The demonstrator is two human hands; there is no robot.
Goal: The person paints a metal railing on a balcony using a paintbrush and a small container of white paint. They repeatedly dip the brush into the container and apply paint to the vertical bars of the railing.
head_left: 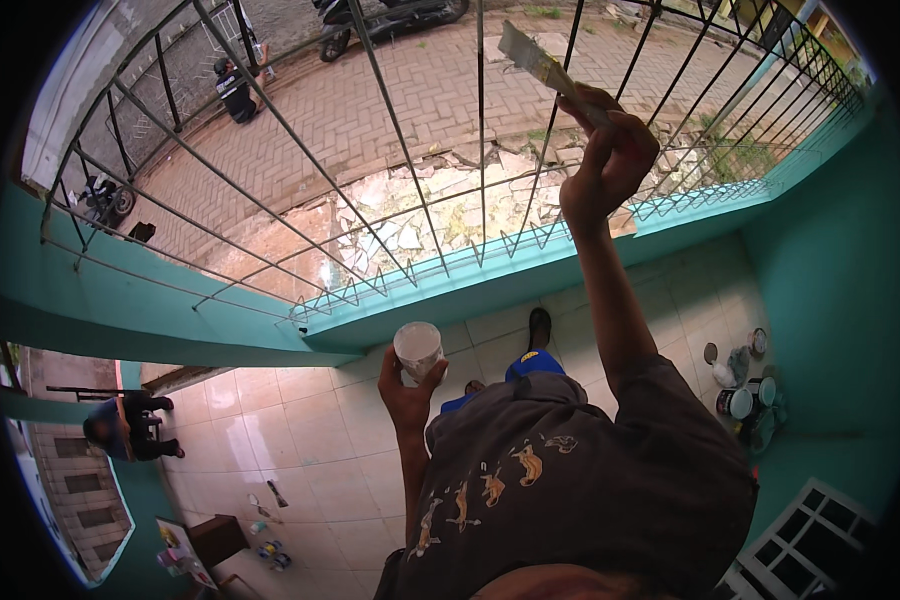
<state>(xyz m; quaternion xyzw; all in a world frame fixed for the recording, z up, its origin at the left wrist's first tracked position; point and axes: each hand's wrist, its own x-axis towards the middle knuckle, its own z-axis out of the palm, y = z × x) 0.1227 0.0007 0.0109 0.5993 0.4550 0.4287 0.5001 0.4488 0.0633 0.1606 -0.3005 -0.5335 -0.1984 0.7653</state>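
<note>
Raised at the upper right, my right hand (613, 160) is closed around the handle of a flat paintbrush (533, 60). The brush's wide end points up and to the left, level with the dark metal bars of a window grille (483, 130); whether it touches a bar I cannot tell. Lower down, my left hand (406, 402) grips a small white plastic tub (418, 345) from below and the side. The tub's mouth faces up, and its walls look smeared; its contents are hard to make out. Below the grille runs a turquoise ledge (530, 245).
Paint cans (735, 402) and a plastic bag stand on the tiled floor (310, 420) by the right wall. Small tools and jars (273, 553) lie at the lower left. One person (130, 425) sits at the left; another (237, 92) crouches outside near a motorcycle (395, 25).
</note>
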